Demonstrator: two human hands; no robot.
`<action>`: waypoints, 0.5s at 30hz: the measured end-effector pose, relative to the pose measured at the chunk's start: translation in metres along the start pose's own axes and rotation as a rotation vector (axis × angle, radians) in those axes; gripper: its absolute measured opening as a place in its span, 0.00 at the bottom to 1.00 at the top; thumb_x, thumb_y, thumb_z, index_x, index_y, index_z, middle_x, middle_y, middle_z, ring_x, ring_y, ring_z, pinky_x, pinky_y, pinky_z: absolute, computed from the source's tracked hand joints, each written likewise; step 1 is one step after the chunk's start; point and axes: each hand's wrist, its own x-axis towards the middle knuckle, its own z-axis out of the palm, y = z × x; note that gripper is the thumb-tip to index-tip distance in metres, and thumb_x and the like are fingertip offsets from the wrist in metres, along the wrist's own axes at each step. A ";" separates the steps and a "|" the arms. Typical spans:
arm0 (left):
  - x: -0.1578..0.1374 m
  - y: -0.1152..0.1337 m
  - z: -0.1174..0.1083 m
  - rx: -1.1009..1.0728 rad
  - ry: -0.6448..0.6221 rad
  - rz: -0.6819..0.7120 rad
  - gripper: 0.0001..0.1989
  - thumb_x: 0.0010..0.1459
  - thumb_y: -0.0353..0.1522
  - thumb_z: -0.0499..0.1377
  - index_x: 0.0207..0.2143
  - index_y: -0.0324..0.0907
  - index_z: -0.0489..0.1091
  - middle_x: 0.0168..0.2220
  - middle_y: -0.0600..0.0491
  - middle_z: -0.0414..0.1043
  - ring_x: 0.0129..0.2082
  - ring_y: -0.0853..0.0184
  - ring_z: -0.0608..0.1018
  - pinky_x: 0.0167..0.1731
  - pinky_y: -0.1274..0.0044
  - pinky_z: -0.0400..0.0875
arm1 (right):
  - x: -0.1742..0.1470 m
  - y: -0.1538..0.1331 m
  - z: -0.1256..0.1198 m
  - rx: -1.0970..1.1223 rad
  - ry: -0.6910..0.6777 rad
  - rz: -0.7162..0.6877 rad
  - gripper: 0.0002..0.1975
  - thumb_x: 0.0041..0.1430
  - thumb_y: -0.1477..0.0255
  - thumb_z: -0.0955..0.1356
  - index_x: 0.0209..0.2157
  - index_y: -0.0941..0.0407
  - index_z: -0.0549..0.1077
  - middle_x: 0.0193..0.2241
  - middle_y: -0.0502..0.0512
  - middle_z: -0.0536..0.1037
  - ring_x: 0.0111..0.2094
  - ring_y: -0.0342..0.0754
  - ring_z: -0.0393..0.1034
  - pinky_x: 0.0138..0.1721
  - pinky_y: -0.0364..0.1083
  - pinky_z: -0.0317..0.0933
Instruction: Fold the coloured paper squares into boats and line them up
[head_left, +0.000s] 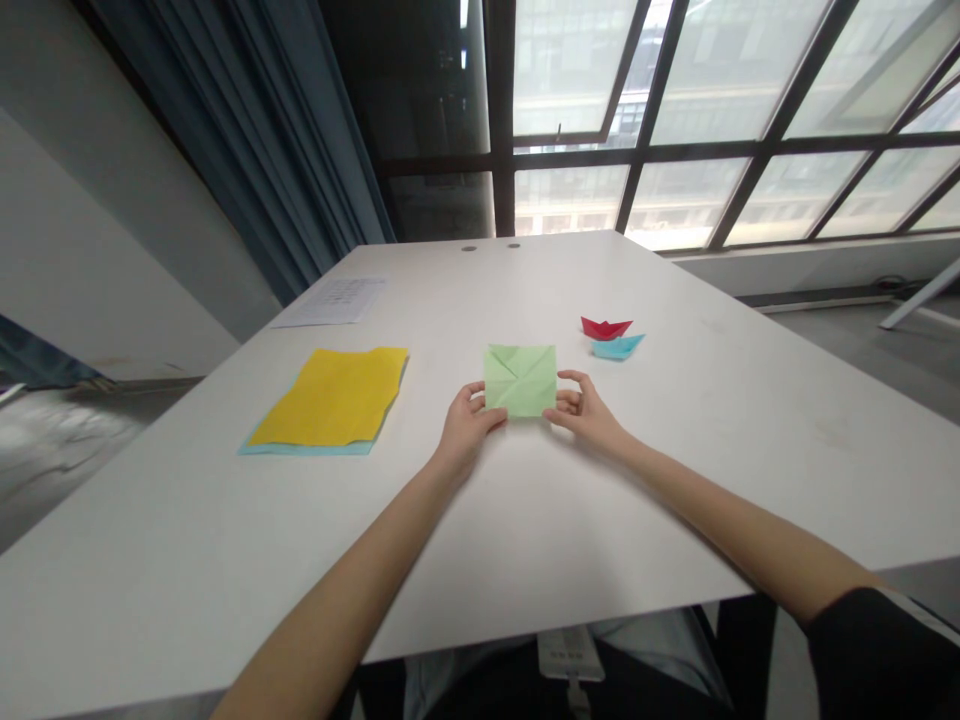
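The left hand (469, 425) and right hand (589, 412) each pinch a lower corner of the folded green origami paper (523, 378) over the white tabletop (517, 560). A red paper boat (604, 330) and blue paper boat (617, 348) sit beyond, rightward.

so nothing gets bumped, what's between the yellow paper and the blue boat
In the head view, the folded green paper, held at its edges by the left hand and right hand, comes between the yellow paper and the blue boat.

A white desk (562, 560), blue curtain (247, 120) and big framed windows (574, 65) suggest an office.
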 end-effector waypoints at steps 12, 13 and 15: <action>0.008 -0.013 -0.009 0.134 0.015 0.137 0.20 0.42 0.28 0.59 0.40 0.41 0.60 0.35 0.51 0.72 0.34 0.69 0.75 0.35 0.74 0.68 | 0.003 -0.007 -0.013 -0.136 0.309 -0.188 0.21 0.49 0.64 0.67 0.44 0.53 0.60 0.26 0.48 0.72 0.28 0.45 0.67 0.32 0.47 0.62; 0.010 -0.014 -0.011 0.185 0.050 0.167 0.19 0.42 0.29 0.59 0.40 0.41 0.61 0.36 0.51 0.71 0.34 0.69 0.75 0.34 0.75 0.68 | 0.002 -0.009 -0.017 -0.282 0.340 -0.267 0.19 0.51 0.64 0.65 0.45 0.54 0.61 0.28 0.50 0.73 0.31 0.46 0.68 0.35 0.48 0.62; 0.013 -0.016 -0.013 0.286 0.098 0.228 0.17 0.43 0.29 0.57 0.39 0.41 0.62 0.35 0.51 0.71 0.33 0.69 0.74 0.33 0.75 0.68 | -0.001 -0.014 -0.024 -0.607 0.313 -0.421 0.14 0.55 0.67 0.62 0.43 0.54 0.65 0.34 0.55 0.74 0.37 0.49 0.68 0.42 0.50 0.60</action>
